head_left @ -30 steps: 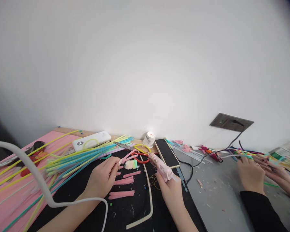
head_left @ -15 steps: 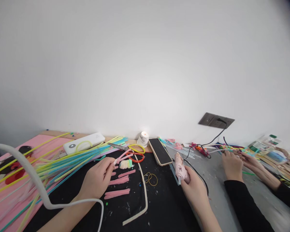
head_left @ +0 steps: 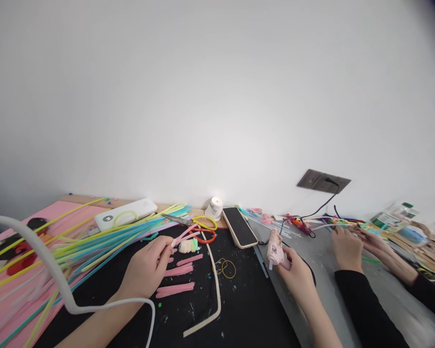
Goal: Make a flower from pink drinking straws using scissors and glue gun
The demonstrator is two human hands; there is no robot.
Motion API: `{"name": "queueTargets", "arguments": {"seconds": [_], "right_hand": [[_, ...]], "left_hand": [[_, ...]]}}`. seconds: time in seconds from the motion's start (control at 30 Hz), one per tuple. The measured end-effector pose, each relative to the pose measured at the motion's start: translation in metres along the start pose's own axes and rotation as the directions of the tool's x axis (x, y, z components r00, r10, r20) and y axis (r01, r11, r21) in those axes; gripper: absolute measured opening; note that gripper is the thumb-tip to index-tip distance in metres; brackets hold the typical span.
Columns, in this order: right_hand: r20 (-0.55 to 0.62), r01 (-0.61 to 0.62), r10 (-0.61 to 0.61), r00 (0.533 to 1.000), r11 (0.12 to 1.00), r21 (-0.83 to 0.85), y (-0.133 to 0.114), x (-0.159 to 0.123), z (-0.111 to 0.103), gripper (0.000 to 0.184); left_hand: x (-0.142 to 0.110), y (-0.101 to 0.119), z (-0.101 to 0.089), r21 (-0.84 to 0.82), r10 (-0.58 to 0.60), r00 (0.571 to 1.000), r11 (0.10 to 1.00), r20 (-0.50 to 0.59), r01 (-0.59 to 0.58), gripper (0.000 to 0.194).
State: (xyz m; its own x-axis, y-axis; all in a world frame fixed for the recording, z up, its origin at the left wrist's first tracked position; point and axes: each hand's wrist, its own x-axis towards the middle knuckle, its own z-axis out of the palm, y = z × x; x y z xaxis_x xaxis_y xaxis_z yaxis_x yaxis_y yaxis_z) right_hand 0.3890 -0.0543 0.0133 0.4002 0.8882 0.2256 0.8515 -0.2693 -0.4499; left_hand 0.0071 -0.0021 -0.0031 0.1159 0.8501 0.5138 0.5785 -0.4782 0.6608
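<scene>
Pinched between the fingers of my left hand (head_left: 148, 263) are short pink pipe cleaners (head_left: 184, 234), their free ends pointing up and right. Just beyond them lies a small cream, yellow and green bundle (head_left: 187, 246). Several cut pink pipe cleaner pieces (head_left: 176, 289) rest on the black mat beside this hand. My right hand (head_left: 297, 275) is wrapped around the handle of a pale pink hot glue gun (head_left: 275, 251), its nozzle tilted down toward the mat's right edge. Scissors (head_left: 207, 236) with red and yellow handles lie beyond the left fingertips.
Long pastel pipe cleaners (head_left: 105, 241) cover the left side, near a white power bank (head_left: 126, 214). A phone (head_left: 240, 227) and paper cup (head_left: 214, 209) stand toward the wall. A white cable (head_left: 54, 266) crosses the left foreground. At right, a co-worker's hands (head_left: 348, 249) handle pipe cleaners.
My right hand has shifted right with the glue gun, which now sits off the glue sticks and more over the grey table. The left hand stays almost still.
</scene>
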Motion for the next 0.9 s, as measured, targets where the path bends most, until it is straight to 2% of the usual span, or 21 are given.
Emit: {"name": "queueTargets", "arguments": {"seconds": [0.27, 0.5, 0.63, 0.73, 0.9], "right_hand": [[0.009, 0.109, -0.115, 0.993, 0.963, 0.248, -0.009, 0.032, 0.014, 0.040], [-0.037, 0.096, -0.089, 0.995, 0.950, 0.296, -0.007, 0.040, 0.017, 0.040], [0.032, 0.087, -0.104, 0.994, 0.940, 0.331, -0.004, 0.036, 0.012, 0.036], [0.078, 0.084, -0.109, 0.991, 0.958, 0.273, 0.003, 0.030, 0.002, 0.033], [0.201, 0.095, -0.104, 0.974, 0.994, 0.056, 0.014, 0.014, -0.020, 0.029]], "left_hand": [[-0.001, -0.002, 0.001, -0.012, -0.004, 1.000, 1.000, -0.015, 0.004, 0.023], [0.000, -0.001, 0.001, 0.004, -0.004, 1.000, 1.000, -0.014, 0.004, 0.023], [0.000, -0.002, 0.002, -0.002, -0.010, 1.000, 1.000, -0.002, 0.010, 0.023], [-0.001, -0.003, 0.002, -0.016, -0.028, 1.000, 0.999, 0.014, 0.028, 0.022], [-0.001, -0.003, 0.002, -0.012, -0.024, 0.999, 1.000, 0.021, 0.025, 0.022]]}}
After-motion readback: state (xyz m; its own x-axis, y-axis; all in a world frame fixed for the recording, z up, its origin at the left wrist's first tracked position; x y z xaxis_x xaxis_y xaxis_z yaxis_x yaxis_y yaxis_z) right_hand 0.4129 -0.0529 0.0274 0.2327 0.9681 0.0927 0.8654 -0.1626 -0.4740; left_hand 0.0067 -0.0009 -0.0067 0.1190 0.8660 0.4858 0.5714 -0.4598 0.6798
